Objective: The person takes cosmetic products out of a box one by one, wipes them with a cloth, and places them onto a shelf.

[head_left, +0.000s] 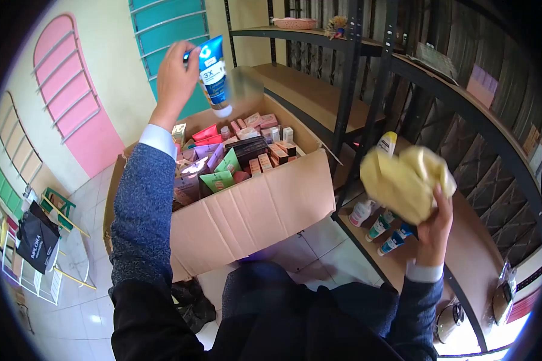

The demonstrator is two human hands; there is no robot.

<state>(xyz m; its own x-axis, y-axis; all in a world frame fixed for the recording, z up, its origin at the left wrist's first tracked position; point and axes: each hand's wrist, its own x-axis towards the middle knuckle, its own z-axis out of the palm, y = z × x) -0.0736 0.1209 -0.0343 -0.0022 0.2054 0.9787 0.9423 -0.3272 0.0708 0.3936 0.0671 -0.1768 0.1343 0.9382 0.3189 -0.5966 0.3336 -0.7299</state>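
My left hand (pixel 177 75) grips a blue and white tube (pixel 214 75) by its upper edge, cap end down, above the back left of a big cardboard box (pixel 253 210). In the box lie many small cosmetic packages (pixel 241 150), pink, purple, green and black. On the right, my right hand (pixel 435 222) holds a crumpled yellow cloth (pixel 406 180), slightly blurred, in front of the shelf. Just below the cloth, a white bottle (pixel 361 212) and several tubes (pixel 392 240) stand on the lower shelf board.
Dark metal shelving (pixel 352 78) runs behind and right of the box. A pink basket (pixel 295 23) sits on its upper board. A yellow-capped bottle (pixel 387 142) is behind the cloth. At left are a white rack (pixel 54 280) and a black bag (pixel 37 237); a black plastic bag (pixel 196 307) lies below.
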